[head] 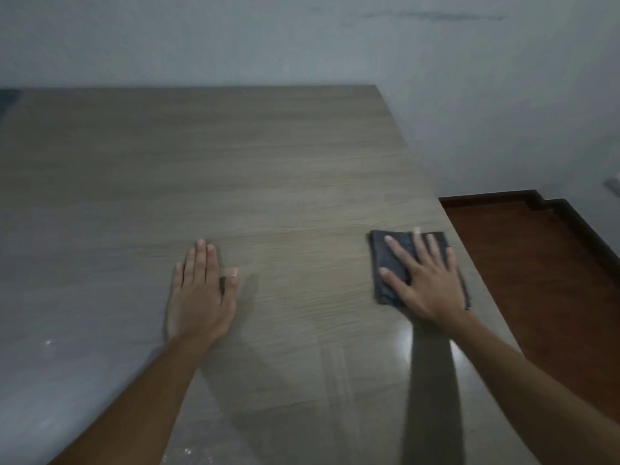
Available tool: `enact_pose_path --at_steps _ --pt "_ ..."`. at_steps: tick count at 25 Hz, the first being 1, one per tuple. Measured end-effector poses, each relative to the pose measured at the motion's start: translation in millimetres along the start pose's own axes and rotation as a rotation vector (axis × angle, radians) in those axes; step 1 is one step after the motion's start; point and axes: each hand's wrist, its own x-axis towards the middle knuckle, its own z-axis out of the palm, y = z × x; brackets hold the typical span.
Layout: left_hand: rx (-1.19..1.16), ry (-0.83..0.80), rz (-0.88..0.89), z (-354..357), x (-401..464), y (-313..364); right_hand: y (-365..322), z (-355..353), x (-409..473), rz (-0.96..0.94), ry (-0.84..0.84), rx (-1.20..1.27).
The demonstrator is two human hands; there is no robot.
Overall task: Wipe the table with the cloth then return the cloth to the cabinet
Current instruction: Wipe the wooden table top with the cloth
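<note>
The right hand (427,283) is lying flat on the cloth (392,263), fingers straight and spread, pressing it down onto the surface (268,162) rather than grasping it. The cloth is dark grey, folded into a rough rectangle, and is sitting near the right edge of the surface, its far corners and left side showing past the fingers while the palm is covering its near part. The left hand (201,293) is resting palm down on the bare surface well to the left of the cloth, fingers straight and close together, thumb angled out to the right; it is released and holding nothing. Both forearms are reaching in from the bottom of the view, bare to the frame's edge. The surface is a grey-brown wood grain, and its near part is showing a glossy sheen with faint streaks between the two arms, plus a dark shadow running back from the right wrist. A few pale specks are lying near the lower left edge. Beyond the right edge a reddish-brown floor (543,280) is showing, with a dark stepped border against the pale wall (335,38) that is filling the top of the view
</note>
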Motion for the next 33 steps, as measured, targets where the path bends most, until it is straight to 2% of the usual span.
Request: enact_pose_path --at_steps 4,9,14,17,22,25,27,30,33 --pt "0.018 0.025 0.009 3 1 -3 30 -5 53 0.19 -0.011 0.004" --pt "0.009 0.045 0.009 5 1 -2 -26 -4 113 0.222 -0.025 0.018" --pt "-0.074 -0.007 0.052 4 2 -12 -165 5 120 0.037 -0.041 0.023" --pt "-0.188 -0.004 0.014 -6 1 -48 -243 14 102 -0.126 -0.054 0.051" --pt "-0.072 -0.074 -0.042 -28 -15 -131 -296 27 20 -0.291 -0.052 0.084" --pt "0.016 -0.082 -0.027 -30 -21 -133 -293 33 -48 -0.369 0.008 0.116" --pt "0.036 -0.075 -0.022 -29 -24 -128 -268 36 -81 -0.346 0.027 0.105" --pt "0.013 -0.043 -0.013 -33 -23 -131 -210 27 -94 -0.24 0.043 0.041" --pt "-0.001 -0.02 -0.001 -31 -23 -131 -162 17 -67 -0.05 -0.001 -0.01"
